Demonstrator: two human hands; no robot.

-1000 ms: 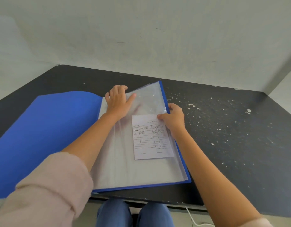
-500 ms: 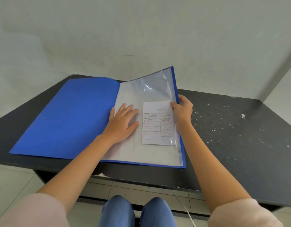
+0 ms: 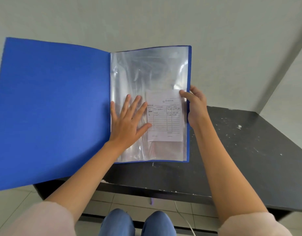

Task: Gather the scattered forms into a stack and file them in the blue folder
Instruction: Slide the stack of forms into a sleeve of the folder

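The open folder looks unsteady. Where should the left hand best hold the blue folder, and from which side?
Probably the blue folder, at its left cover's outer edge, from the left: that wide cover stands unsupported, while the right hand grips the right edge and the left hand only presses flat.

Plain office corner with paperwork.
A dark desk (image 3: 248,142) with a chipped, paint-flecked top stands against bare pale walls (image 3: 146,19) over a tiled floor (image 3: 138,203); a blue folder (image 3: 53,108) of clear sleeves carries a ruled, handwritten form (image 3: 165,120).
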